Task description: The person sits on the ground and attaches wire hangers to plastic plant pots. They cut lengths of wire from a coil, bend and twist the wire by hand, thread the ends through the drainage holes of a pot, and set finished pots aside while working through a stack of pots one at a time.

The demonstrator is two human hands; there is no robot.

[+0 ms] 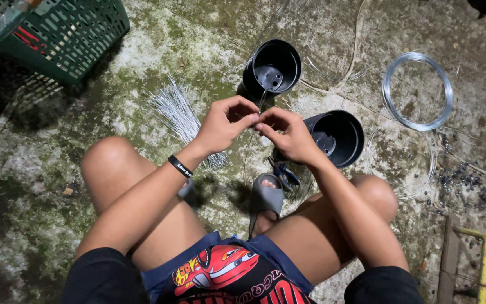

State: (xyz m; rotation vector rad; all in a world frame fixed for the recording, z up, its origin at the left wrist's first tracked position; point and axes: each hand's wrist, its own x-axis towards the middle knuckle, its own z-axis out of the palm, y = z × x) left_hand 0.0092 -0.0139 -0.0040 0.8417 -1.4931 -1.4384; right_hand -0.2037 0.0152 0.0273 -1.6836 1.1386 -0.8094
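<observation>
Thin grey wire (261, 101) is pinched between the fingertips of a seated person's left hand (223, 124) and right hand (288, 135), which meet above mossy concrete floor (142, 56). Two black plastic pots (274, 67) lie just beyond, near a bundle of cut wires (175, 110), a wire coil (417, 90) and a green crate (66, 36).

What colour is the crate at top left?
Green, a slotted plastic crate, seen in the head view, on the ground beyond the left hand.
</observation>
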